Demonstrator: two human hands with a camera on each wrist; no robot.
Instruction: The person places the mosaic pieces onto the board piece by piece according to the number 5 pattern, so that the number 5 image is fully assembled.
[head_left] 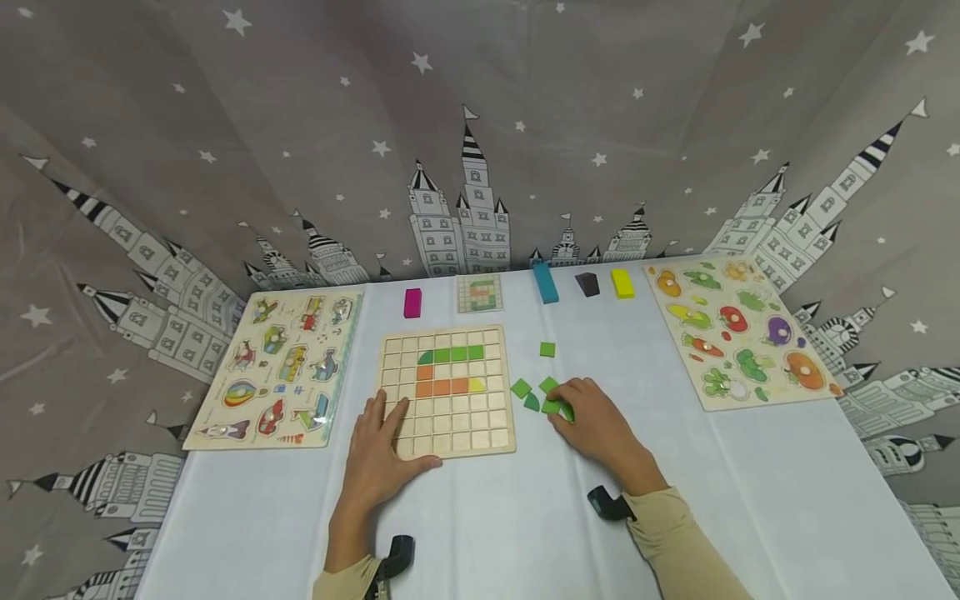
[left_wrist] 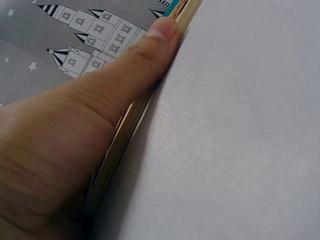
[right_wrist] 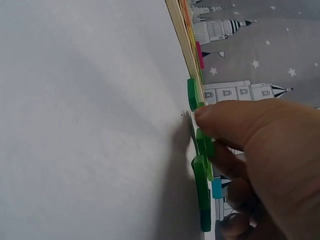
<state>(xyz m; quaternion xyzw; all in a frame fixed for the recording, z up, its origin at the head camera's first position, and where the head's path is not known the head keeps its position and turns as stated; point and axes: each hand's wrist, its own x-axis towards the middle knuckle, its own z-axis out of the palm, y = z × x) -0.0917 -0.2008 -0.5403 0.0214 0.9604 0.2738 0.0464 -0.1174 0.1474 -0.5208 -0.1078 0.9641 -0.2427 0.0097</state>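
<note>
My left hand lies with spread fingers on the left side of a wooden grid board, the thumb along its front edge. In the left wrist view, the thumb presses against the board's edge. On the board, green, orange and yellow pieces form a bent line. My right hand is right of the board, fingers curled, pinching a green tile between thumb and fingers. Loose green tiles and a darker green rounded piece lie around the fingertips. The right wrist view shows green tiles beside the thumb.
A small pattern card stands behind the board, between a magenta block and a blue block. Dark and yellow blocks sit further right. A vehicle puzzle lies left, a vegetable puzzle right. One green tile lies apart.
</note>
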